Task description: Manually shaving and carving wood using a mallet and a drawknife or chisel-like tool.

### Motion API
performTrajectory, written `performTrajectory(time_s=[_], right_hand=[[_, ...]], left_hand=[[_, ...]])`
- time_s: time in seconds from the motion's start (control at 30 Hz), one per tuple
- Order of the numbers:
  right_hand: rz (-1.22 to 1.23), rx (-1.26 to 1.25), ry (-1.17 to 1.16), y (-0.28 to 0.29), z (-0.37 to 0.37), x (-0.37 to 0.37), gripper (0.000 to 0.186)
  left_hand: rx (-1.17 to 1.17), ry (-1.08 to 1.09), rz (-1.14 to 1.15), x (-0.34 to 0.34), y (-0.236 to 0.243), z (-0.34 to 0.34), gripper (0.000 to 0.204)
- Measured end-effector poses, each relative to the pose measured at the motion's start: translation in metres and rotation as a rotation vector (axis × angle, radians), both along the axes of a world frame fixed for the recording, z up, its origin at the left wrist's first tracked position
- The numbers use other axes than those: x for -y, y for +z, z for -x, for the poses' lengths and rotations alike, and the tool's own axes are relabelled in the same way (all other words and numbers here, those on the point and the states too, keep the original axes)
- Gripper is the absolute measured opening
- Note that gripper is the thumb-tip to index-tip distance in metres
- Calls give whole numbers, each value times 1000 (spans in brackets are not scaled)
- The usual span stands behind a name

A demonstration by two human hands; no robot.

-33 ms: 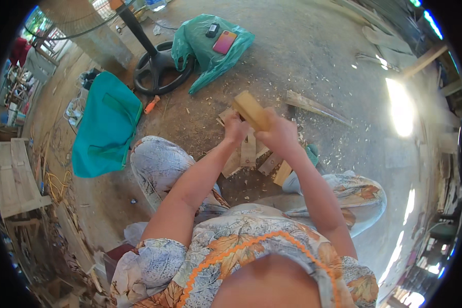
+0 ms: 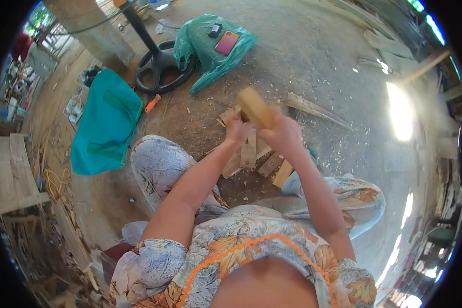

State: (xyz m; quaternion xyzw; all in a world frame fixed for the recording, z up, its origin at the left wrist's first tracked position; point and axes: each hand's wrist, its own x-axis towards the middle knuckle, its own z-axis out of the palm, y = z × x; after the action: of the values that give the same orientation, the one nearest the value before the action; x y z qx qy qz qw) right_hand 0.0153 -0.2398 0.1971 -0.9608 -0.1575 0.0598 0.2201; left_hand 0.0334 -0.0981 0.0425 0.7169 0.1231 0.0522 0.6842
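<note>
Across a workshop's bare floor (image 2: 313, 56), flecked with pale shavings, a person in leaf-patterned clothes (image 2: 246, 226) sits with knees spread to either side, both forearms reaching toward the middle; clock positions are taken from the hands. A stout pillar (image 2: 95, 41) stands far off at 10 o'clock. A teal fabric bag (image 2: 105, 138) lies at 9 o'clock, a crumpled green plastic bag (image 2: 210, 56) at 11, and a black round base (image 2: 161, 63) with a dark pole at 10. A long wood strip (image 2: 318, 110) rests at 3 o'clock, and flat wood pieces (image 2: 248, 151) are gathered at 6. The right hand (image 2: 282, 132), slightly blurred, is clamped around the near end of a yellowish wooden block (image 2: 254, 108), whose far end tilts toward 11 o'clock. The left hand (image 2: 237, 128), fingers curled, is just beside the block at its left; whether it grips anything cannot be told. A pinkish phone (image 2: 226, 42) and a small black device (image 2: 215, 31) top the plastic bag; an orange-handled tool (image 2: 152, 104) lies beside the teal one.
</note>
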Motion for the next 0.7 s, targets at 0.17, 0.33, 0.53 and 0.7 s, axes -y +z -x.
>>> performTrajectory(time_s=[0.17,0.33,0.53,0.7], right_hand=[[-814,164,-4,71,24,-12,46],[47,98,87,12,7,-7,49],[-623,53,30,54,19,-7,47],[-967,425,42,-4,11,6,52]], left_hand=[[-7,27,-177,-7,-14,3,28],[105,9,-46,2,-16,3,33],[-2,20,-216,-6,-4,15,36],[47,-28,-194,7,-5,8,37]])
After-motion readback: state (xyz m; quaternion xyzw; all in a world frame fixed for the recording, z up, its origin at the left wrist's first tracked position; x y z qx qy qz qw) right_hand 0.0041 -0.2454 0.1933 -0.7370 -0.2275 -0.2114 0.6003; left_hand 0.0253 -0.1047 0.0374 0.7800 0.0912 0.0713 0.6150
